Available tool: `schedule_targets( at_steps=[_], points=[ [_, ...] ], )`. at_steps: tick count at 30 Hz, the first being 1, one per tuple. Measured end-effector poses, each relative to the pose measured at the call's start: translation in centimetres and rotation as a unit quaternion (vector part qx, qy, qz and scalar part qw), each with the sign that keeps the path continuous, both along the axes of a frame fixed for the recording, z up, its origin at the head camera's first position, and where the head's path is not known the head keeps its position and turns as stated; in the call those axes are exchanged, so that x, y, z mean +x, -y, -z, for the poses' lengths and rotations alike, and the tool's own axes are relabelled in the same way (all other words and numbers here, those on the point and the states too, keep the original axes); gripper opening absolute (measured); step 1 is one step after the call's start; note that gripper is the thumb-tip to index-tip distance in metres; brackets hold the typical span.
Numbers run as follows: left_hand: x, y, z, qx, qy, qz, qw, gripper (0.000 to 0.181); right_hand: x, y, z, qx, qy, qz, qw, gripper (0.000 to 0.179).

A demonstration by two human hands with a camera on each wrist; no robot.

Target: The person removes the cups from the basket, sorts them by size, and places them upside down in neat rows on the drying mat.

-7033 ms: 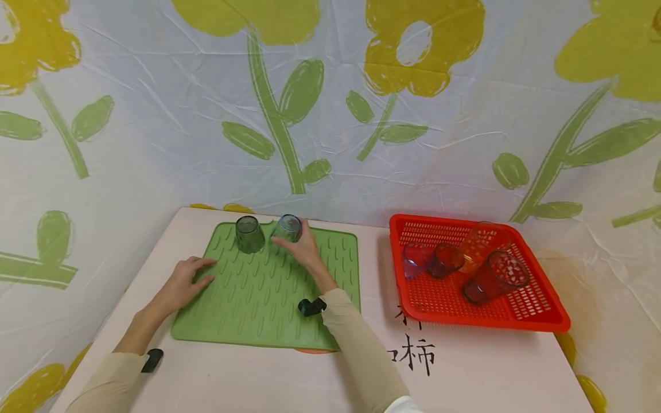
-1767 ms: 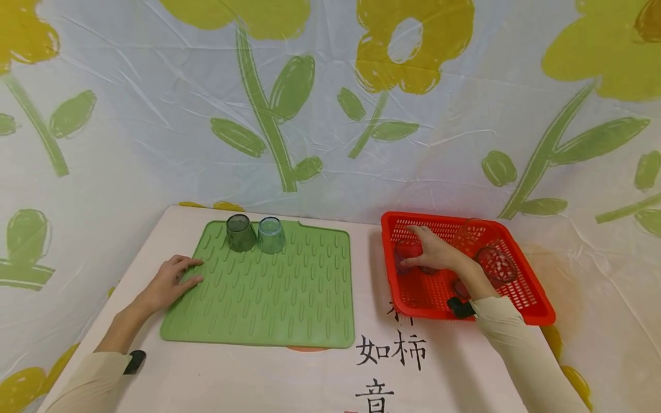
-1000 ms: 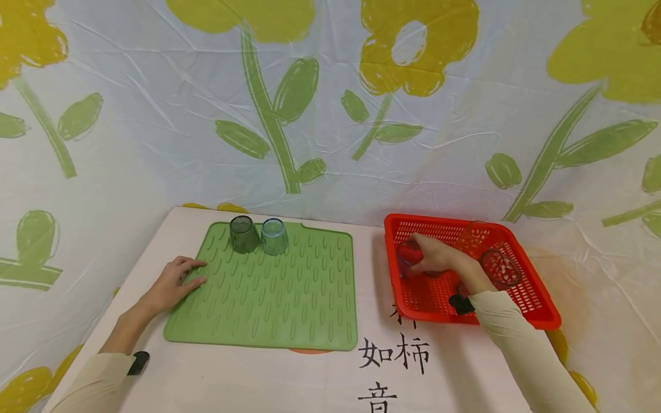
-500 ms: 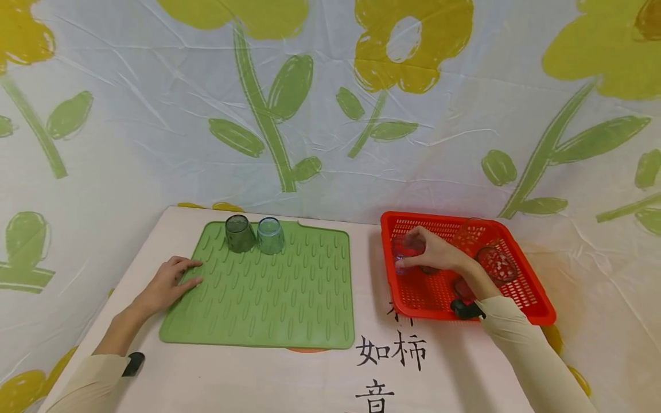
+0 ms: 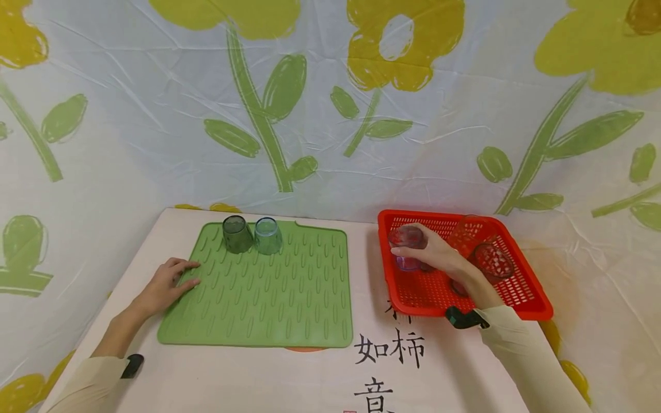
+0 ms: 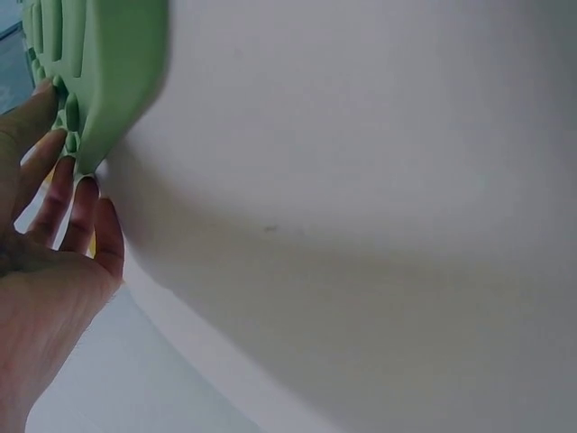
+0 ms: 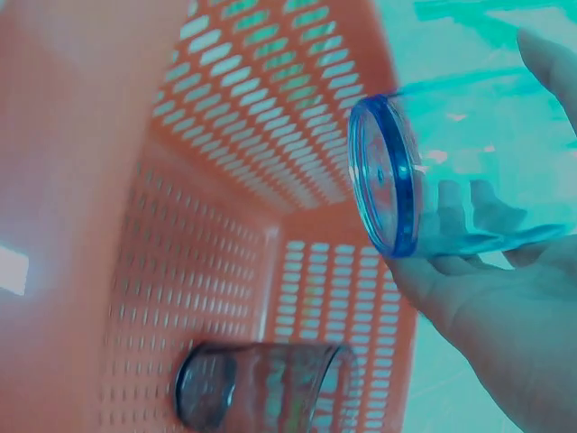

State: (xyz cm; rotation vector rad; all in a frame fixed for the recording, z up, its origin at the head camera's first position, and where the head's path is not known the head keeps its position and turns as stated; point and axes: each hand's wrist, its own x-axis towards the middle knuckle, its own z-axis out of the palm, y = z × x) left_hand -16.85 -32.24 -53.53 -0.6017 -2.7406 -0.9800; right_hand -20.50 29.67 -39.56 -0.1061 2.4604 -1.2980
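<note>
The left sleeve (image 5: 85, 383) and the right sleeve (image 5: 527, 353) were plain pale beige, softly creased. Against the cuffs sat a small black left wrist device (image 5: 132, 366) and a matching right wrist device (image 5: 465, 318); left hand (image 5: 162, 287) and right hand (image 5: 441, 254) were bare.

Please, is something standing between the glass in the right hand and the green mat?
Only the side of the red basket nearest the green mat. Whether the glass, held by the right hand, is higher than that rim, I cannot tell. Past it, nothing visible stands in the way.
</note>
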Motion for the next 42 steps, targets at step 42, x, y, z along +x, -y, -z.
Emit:
schedule_targets(
  at_steps=[42],
  points=[
    [0.1, -1.7, -1.4, -0.012, 0.011, -0.033, 0.9993, 0.033, 2.9, 8.1, 1.4, -0.202, -0.105, 0.031, 0.9734, 0.068]
  ],
)
